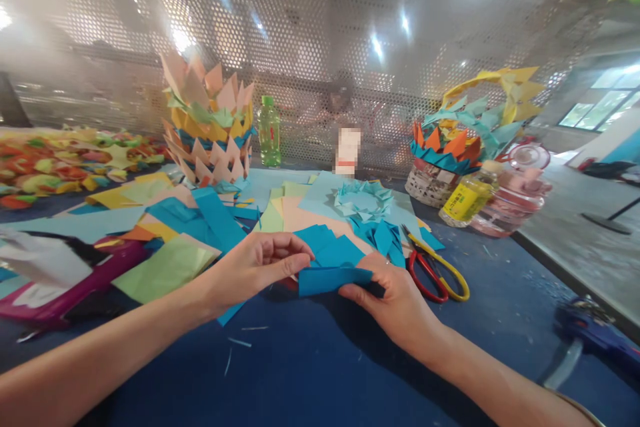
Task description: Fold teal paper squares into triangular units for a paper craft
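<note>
A folded strip of blue paper [330, 280] hangs between my two hands above the dark blue table. My left hand [273, 260] pinches its left end between thumb and fingers. The right end is gripped by my right hand [385, 283], thumb in front and fingers behind. Just beyond the strip lie more blue paper pieces [327, 247]. Red and yellow scissors [437, 270] rest to the right of my right hand. A light blue ring of folded points [364, 200] sits farther back on coloured sheets.
A purple tool [105, 267] lies at left, a blue tool [595, 333] at right. Tiered paper crowns [210, 127], a green bottle [271, 133], a yellow-labelled bottle [465, 200] and a pink jug [515, 193] stand behind. A perforated metal panel [300, 33] rises at the back.
</note>
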A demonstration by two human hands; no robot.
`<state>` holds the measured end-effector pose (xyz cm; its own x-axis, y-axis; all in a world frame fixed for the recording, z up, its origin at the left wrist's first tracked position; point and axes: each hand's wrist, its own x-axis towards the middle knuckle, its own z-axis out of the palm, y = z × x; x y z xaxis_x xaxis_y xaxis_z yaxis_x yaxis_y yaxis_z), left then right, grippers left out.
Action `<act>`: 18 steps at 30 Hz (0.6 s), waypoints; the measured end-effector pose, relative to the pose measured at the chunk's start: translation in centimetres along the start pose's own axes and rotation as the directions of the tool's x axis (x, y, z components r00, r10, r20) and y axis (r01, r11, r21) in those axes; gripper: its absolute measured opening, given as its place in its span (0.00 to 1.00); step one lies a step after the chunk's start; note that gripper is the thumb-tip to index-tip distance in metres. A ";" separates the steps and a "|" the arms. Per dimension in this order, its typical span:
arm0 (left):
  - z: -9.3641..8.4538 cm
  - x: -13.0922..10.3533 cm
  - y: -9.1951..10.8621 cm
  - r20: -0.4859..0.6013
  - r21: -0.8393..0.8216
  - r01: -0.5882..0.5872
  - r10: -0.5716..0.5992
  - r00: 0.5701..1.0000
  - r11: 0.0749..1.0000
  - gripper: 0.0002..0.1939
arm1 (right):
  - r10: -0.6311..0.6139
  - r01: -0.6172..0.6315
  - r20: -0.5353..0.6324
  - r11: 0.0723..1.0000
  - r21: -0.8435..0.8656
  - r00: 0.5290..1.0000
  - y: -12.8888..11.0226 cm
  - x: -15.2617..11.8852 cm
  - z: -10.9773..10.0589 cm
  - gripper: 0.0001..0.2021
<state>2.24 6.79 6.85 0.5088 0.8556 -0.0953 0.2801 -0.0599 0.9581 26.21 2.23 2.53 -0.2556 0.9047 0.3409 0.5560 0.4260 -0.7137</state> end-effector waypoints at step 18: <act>0.8 -0.1 -1.4 -0.024 0.128 -0.094 0.097 0.995 0.987 0.11 | -0.072 0.063 -0.078 0.992 -0.114 0.994 -0.4 -0.3 0.2 0.10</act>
<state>2.44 6.33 5.27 0.5142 0.8577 0.0049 0.3331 -0.2049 0.9204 25.93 1.76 2.59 -0.2330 0.8683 0.4379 0.6250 0.4788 -0.6166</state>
